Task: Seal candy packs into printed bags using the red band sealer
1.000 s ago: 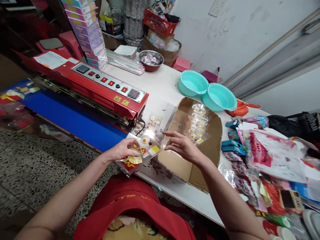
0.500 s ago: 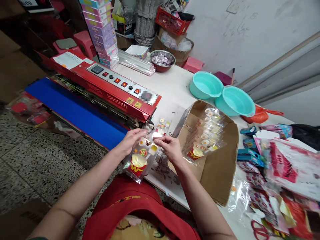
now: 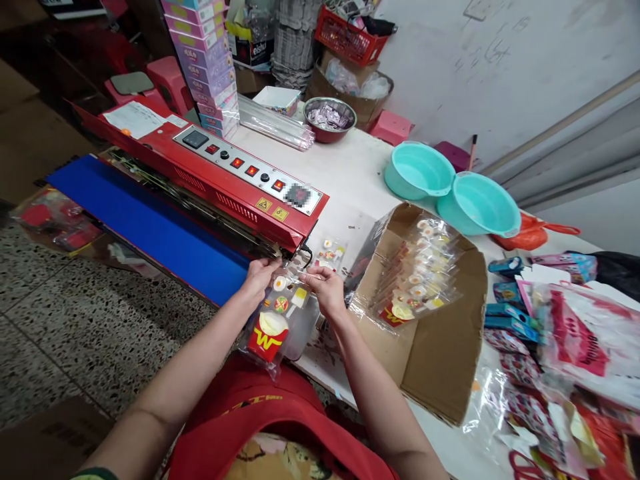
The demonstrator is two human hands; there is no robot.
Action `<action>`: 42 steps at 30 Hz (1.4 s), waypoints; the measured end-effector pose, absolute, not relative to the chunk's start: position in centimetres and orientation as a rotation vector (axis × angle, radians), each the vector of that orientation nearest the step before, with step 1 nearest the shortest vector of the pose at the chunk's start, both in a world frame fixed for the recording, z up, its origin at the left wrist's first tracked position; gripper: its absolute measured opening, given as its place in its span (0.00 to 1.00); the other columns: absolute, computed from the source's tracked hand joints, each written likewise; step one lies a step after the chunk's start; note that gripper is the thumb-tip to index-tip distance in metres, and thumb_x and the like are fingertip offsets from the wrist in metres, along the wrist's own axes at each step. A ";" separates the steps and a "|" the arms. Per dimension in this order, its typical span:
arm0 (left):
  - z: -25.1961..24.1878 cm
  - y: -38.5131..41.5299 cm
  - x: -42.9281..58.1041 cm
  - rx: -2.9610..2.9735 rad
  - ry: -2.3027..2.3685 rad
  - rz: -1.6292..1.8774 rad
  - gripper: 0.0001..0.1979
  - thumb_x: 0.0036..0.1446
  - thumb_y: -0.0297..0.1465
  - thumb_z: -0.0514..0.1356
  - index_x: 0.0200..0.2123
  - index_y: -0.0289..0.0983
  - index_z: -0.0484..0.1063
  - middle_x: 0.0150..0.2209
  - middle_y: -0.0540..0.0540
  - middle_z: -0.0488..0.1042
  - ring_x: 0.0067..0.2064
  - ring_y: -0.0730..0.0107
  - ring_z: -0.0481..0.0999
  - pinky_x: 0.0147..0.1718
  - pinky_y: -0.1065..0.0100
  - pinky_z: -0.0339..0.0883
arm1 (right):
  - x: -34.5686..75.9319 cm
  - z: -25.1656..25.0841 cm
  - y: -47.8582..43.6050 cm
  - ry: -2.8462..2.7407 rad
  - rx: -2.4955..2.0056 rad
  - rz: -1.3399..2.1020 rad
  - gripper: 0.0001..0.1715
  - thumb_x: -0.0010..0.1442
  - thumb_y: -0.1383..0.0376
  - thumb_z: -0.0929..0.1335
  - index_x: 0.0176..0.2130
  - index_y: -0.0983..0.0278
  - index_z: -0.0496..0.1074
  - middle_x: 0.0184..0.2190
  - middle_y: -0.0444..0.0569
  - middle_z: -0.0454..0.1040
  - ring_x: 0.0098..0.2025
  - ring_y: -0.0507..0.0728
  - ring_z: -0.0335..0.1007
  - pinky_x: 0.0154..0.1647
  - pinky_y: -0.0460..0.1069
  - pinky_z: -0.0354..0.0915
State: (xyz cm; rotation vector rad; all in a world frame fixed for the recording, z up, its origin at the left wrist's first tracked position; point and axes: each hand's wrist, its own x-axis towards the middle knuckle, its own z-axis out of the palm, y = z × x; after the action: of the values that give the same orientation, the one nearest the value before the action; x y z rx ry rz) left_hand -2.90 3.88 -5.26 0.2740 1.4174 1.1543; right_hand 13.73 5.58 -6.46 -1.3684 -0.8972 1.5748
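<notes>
Both of my hands pinch the top edge of a clear plastic packet (image 3: pixel 277 320) of small toy food pieces with a red fries carton at its bottom. My left hand (image 3: pixel 260 275) grips the top left corner and my right hand (image 3: pixel 325 288) grips the top right. The packet's top edge sits at the right end of a red sealing machine (image 3: pixel 220 180), just past its blue conveyor belt (image 3: pixel 145 227). Right of my hands lies a flattened cardboard box (image 3: pixel 440 333) holding a stack of similar packets (image 3: pixel 417 273).
Two teal basins (image 3: pixel 450 190) and a metal bowl (image 3: pixel 329 119) stand on the white table (image 3: pixel 350 167) farther back. Heaped packaging and toys (image 3: pixel 550 347) crowd the right side. A stack of purple boxes (image 3: pixel 205 60) rises behind the machine. Speckled floor (image 3: pixel 75 320) lies at left.
My right hand came over from the box and took the packet's top right corner. Both hands then carried the packet up to the sealing machine's right end.
</notes>
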 end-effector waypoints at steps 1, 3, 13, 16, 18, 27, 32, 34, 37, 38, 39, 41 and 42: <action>-5.1 3.9 -3.6 0.275 1.409 1.117 0.18 0.38 0.36 0.72 0.29 0.33 0.72 0.23 0.46 0.77 0.19 0.71 0.73 0.18 0.71 0.66 | 13.4 -6.8 6.1 -0.854 -1.374 1.583 0.30 0.28 0.58 0.82 0.29 0.65 0.72 0.21 0.44 0.75 0.24 0.53 0.70 0.25 0.47 0.66; -4.9 3.7 -5.0 0.278 1.396 1.049 0.21 0.35 0.33 0.74 0.33 0.34 0.71 0.27 0.44 0.79 0.22 0.68 0.76 0.20 0.71 0.69 | 12.4 -7.3 7.2 -0.799 -1.383 1.602 0.32 0.25 0.58 0.82 0.30 0.65 0.70 0.21 0.45 0.74 0.23 0.53 0.69 0.23 0.46 0.64; -5.5 4.7 -11.2 0.253 1.758 1.381 0.16 0.35 0.24 0.67 0.31 0.34 0.67 0.25 0.50 0.72 0.27 0.69 0.74 0.33 0.63 0.72 | 14.1 -5.8 6.0 -1.161 -1.372 1.050 0.29 0.49 0.49 0.74 0.42 0.64 0.68 0.38 0.50 0.73 0.40 0.57 0.70 0.40 0.52 0.70; -5.7 4.9 -14.2 0.565 2.284 1.340 0.19 0.38 0.26 0.67 0.37 0.35 0.68 0.31 0.49 0.71 0.35 0.66 0.73 0.43 0.58 0.69 | 22.7 -5.2 4.7 -1.369 -1.492 0.622 0.31 0.53 0.48 0.73 0.48 0.64 0.67 0.46 0.55 0.70 0.47 0.60 0.67 0.45 0.55 0.68; -6.2 4.7 -15.2 0.868 2.582 1.326 0.23 0.41 0.31 0.68 0.43 0.37 0.69 0.42 0.45 0.72 0.48 0.58 0.71 0.53 0.52 0.63 | 29.8 -4.9 4.4 -1.485 -1.619 0.249 0.35 0.53 0.46 0.72 0.52 0.64 0.65 0.50 0.57 0.67 0.52 0.63 0.64 0.52 0.59 0.64; -7.5 0.8 -9.3 1.363 2.540 1.301 0.14 0.48 0.39 0.63 0.37 0.40 0.74 0.41 0.43 0.74 0.49 0.55 0.70 0.55 0.52 0.61 | 49.0 -6.0 9.3 -1.902 -2.018 0.255 0.27 0.48 0.45 0.74 0.36 0.63 0.72 0.47 0.57 0.64 0.54 0.68 0.60 0.56 0.60 0.58; -6.9 -0.9 -6.2 1.557 2.383 1.254 0.11 0.52 0.40 0.61 0.35 0.40 0.73 0.42 0.45 0.76 0.47 0.57 0.72 0.52 0.57 0.63 | 50.3 -6.4 10.5 -1.864 -2.010 0.408 0.28 0.47 0.48 0.75 0.41 0.63 0.71 0.45 0.55 0.65 0.43 0.63 0.67 0.48 0.57 0.65; -6.5 -1.5 -4.9 1.596 2.301 1.230 0.11 0.54 0.40 0.60 0.34 0.39 0.73 0.42 0.44 0.76 0.46 0.59 0.73 0.51 0.59 0.64 | 50.5 -6.4 10.5 -1.803 -2.039 0.503 0.33 0.44 0.49 0.76 0.44 0.64 0.70 0.45 0.55 0.67 0.36 0.60 0.68 0.43 0.56 0.66; -6.3 -2.2 -2.8 1.603 2.197 1.187 0.11 0.56 0.40 0.58 0.35 0.39 0.74 0.41 0.44 0.76 0.46 0.60 0.74 0.48 0.61 0.65 | 50.5 -6.3 10.6 -1.701 -2.026 0.634 0.34 0.40 0.47 0.77 0.39 0.65 0.69 0.40 0.54 0.71 0.32 0.58 0.68 0.38 0.55 0.66; -6.2 -2.4 -2.3 1.603 2.165 1.171 0.12 0.57 0.40 0.57 0.35 0.39 0.74 0.40 0.44 0.76 0.45 0.60 0.74 0.48 0.62 0.65 | 50.4 -6.2 10.6 -1.684 -2.009 0.669 0.33 0.40 0.46 0.77 0.35 0.65 0.69 0.36 0.53 0.72 0.32 0.59 0.69 0.36 0.54 0.66; -6.3 -2.7 -1.8 1.602 2.138 1.153 0.12 0.57 0.40 0.57 0.35 0.39 0.74 0.40 0.44 0.76 0.45 0.61 0.74 0.47 0.62 0.65 | 50.2 -6.0 10.5 -1.684 -1.996 0.699 0.31 0.39 0.44 0.76 0.31 0.65 0.69 0.33 0.53 0.72 0.32 0.60 0.69 0.36 0.54 0.66; -6.3 -3.1 -0.9 1.592 2.094 1.117 0.12 0.58 0.39 0.56 0.35 0.38 0.74 0.40 0.44 0.76 0.45 0.61 0.74 0.47 0.62 0.66 | 49.6 -5.2 9.8 -1.711 -1.934 0.724 0.31 0.39 0.41 0.75 0.23 0.63 0.67 0.33 0.54 0.74 0.38 0.63 0.71 0.39 0.54 0.67; -6.4 -3.3 -0.5 1.586 2.074 1.103 0.12 0.58 0.39 0.56 0.35 0.38 0.74 0.41 0.44 0.76 0.45 0.62 0.74 0.46 0.62 0.66 | 49.1 -4.4 9.2 -1.718 -1.872 0.728 0.32 0.39 0.40 0.75 0.22 0.63 0.67 0.36 0.56 0.74 0.42 0.65 0.72 0.41 0.55 0.67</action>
State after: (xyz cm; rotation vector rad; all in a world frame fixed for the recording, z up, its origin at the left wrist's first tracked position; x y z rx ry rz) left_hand -0.51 -3.26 -6.36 1.5858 2.0740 1.1028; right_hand 49.14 9.18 -4.41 -1.8723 -1.7175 0.7285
